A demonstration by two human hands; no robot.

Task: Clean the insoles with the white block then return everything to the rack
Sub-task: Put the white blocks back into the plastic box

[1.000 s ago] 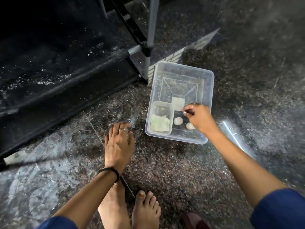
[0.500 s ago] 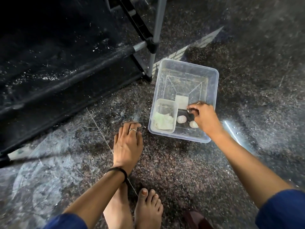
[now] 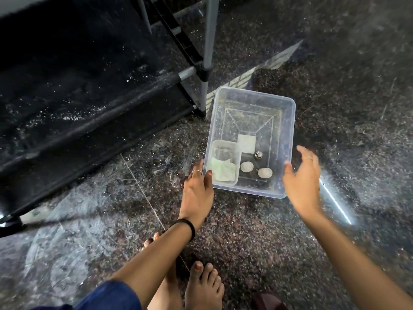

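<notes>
Head view: left hand [image 3: 197,193] touches the bin [image 3: 288,128], right hand [image 3: 300,182] spread empty beside it (blurred); uneven lifting could spill the block [image 3: 246,143].

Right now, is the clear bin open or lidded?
Open. No lid covers the clear bin; the white block and small tub inside show unobstructed from above.

The clear plastic bin [image 3: 288,121] shows the dark speckled floor [image 3: 245,231] through its walls; just ahead of the left hand's fingers [image 3: 206,175] lies a pale green cloth [image 3: 223,170] in a clear small tray [image 3: 220,145]; between both hands sit two cream round pieces [image 3: 247,167], a white block [image 3: 246,143], a silvery ball [image 3: 258,155]; the rack [image 3: 89,86] is black with grey poles; a black band [image 3: 186,224] circles the left wrist; sleeves [image 3: 107,296] are blue.
</notes>
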